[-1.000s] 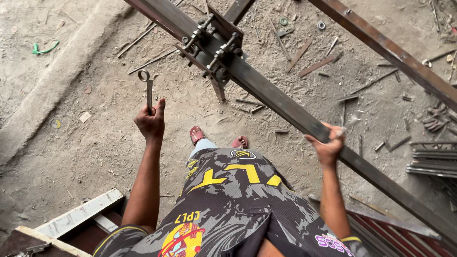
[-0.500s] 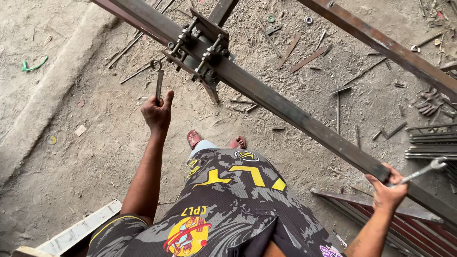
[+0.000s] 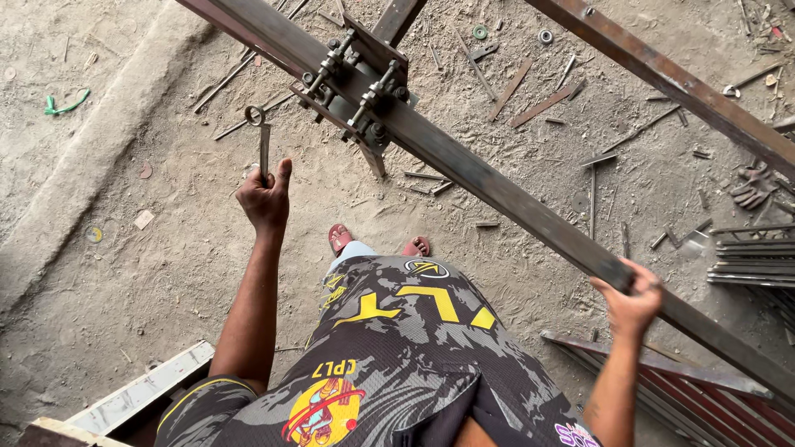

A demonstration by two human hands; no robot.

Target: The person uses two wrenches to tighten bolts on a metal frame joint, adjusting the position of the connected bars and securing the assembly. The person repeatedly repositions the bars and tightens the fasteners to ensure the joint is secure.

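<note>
1. I see my left hand (image 3: pixel 265 197) with fingers wrapped tight round a ring spanner (image 3: pixel 262 141), held upright, left of the bolted clamp (image 3: pixel 358 83).
2. My right hand (image 3: pixel 633 291) curls its fingers over the long steel beam (image 3: pixel 497 186), near right.

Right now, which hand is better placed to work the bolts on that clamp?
Left. The left hand holds the ring spanner upright, close beside the bolted clamp. The right hand grips the steel beam, farther from the clamp.

Left hand (image 3: pixel 263 199) around a ring spanner (image 3: pixel 262 142), right hand (image 3: pixel 633 300) gripping the steel beam (image 3: pixel 497 189).
</note>
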